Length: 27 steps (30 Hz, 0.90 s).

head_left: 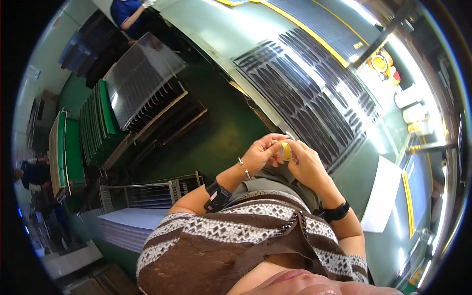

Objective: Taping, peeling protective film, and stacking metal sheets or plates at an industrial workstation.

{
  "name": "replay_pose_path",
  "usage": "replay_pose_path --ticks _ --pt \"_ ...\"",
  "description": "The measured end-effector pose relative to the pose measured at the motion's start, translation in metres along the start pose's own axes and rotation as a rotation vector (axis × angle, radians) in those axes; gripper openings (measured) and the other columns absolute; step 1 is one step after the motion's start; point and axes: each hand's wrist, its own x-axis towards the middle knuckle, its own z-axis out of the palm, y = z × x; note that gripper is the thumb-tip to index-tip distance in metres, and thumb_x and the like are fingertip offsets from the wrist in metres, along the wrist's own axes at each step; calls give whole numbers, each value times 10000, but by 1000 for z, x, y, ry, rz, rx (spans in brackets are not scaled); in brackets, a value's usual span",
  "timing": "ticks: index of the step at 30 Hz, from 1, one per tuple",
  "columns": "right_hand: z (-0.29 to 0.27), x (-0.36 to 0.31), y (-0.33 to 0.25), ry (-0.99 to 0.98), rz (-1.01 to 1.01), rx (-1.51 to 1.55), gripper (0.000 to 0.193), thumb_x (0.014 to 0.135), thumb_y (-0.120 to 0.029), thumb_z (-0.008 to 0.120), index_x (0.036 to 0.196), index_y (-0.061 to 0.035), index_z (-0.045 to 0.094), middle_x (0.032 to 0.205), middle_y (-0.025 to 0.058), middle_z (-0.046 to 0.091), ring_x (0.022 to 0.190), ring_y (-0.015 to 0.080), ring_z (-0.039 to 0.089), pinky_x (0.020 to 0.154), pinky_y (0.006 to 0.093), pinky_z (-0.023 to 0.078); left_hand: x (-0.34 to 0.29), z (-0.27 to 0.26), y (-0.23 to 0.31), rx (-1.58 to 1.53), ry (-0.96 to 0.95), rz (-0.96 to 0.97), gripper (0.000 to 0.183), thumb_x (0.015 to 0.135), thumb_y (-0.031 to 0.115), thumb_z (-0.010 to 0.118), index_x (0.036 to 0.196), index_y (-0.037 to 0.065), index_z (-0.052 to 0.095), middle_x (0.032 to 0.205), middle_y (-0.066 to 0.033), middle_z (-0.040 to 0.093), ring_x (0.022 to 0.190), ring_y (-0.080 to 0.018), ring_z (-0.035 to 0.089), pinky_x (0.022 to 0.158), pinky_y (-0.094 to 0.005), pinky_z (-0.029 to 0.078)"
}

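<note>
While pinched between a curled left hand point(263, 153) and a curled right hand point(307, 161), near the dark patterned panel point(307, 93), treat yellow tape roll point(285, 151) as probably light, firm and smooth; best held by its rim.

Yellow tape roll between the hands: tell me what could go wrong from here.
The yellow tape roll sits at the fingers of the left hand and right hand, so it might slip and drop. The right hand looks near the dark-patterned sheet, which it could brush.
</note>
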Motion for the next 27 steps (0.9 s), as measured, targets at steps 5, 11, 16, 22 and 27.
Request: replay_pose_path --ticks 5,11,16,22,27 --pt "16 10 4 40 -272 -486 242 736 -21 608 977 -14 589 911 145 557 858 334 604 715 409 518 -2 -4 0 131 49 -28 446 977 304 582 1338 61 486 1023 -5 610 879 -79 597 755 -237 509" --pt "13 29 -7 98 -426 -551 70 713 -87 643 730 -54 584 789 90 488 762 259 573 656 372 498 -7 -23 -4 -376 -88 -120 405 955 203 614 1313 61 486 1123 -31 589 985 -99 593 816 -252 510" --pt "13 37 -25 185 -464 -472 111 703 -83 658 813 -68 652 739 81 460 681 250 548 596 369 477 -15 -37 1 -634 -269 -135 422 929 89 593 1322 19 455 1153 -83 570 1025 -161 600 859 -281 516" --pt "24 38 -38 169 -615 -434 92 681 -55 670 760 -50 623 718 75 434 630 240 513 564 361 459 -14 -43 -17 -818 -323 -411 229 936 122 540 1117 -18 548 959 -140 621 747 -199 641 681 -289 570" --pt "-8 48 -18 355 -461 -266 144 687 44 557 789 -18 639 722 76 443 637 195 485 582 323 395 -33 -37 1 -254 -378 -277 104 909 80 560 948 4 620 918 -105 650 683 -137 609 606 -236 517"
